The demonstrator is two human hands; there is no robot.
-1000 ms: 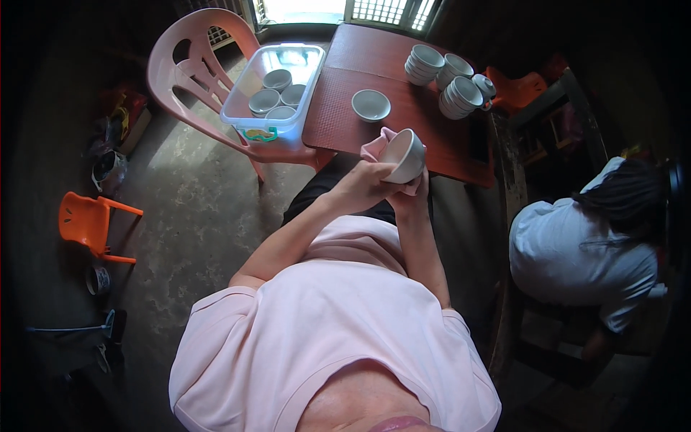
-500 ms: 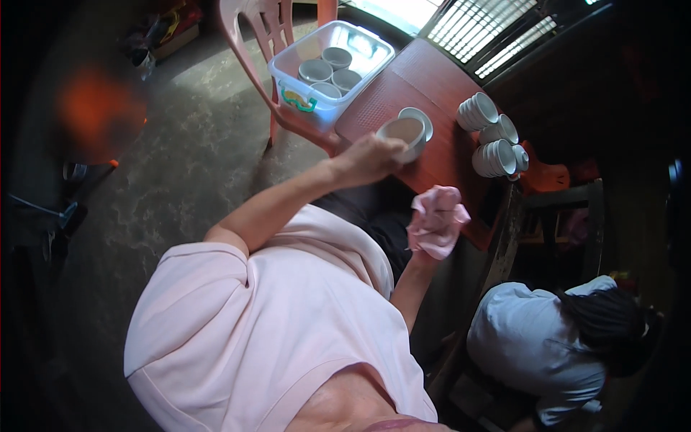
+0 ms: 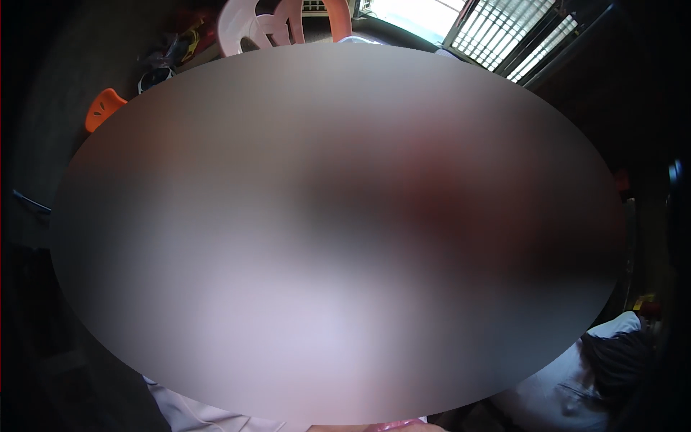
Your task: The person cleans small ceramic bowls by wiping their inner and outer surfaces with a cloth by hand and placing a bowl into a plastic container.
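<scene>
A large blurred oval fills most of the head view. Neither my left hand nor my right hand can be made out behind it. Whatever they touch or hold is hidden as well. Only the pale, clear rim of a plastic box (image 3: 360, 41) peeks out above the oval, close to a pink plastic chair (image 3: 260, 18). At the bottom edge a strip of my light pink shirt (image 3: 194, 410) shows.
Bars of a grille window (image 3: 497, 32) stand at the far right, in bright light. An orange plastic stool or chair part (image 3: 105, 110) is at the left. At the lower right, a person (image 3: 612, 360) with dark hair bends low, in a pale top.
Half a second ago my left hand held a white bowl and my right hand a pink cloth; blur now hides both. The chair, window and person sit slightly differently in view.
</scene>
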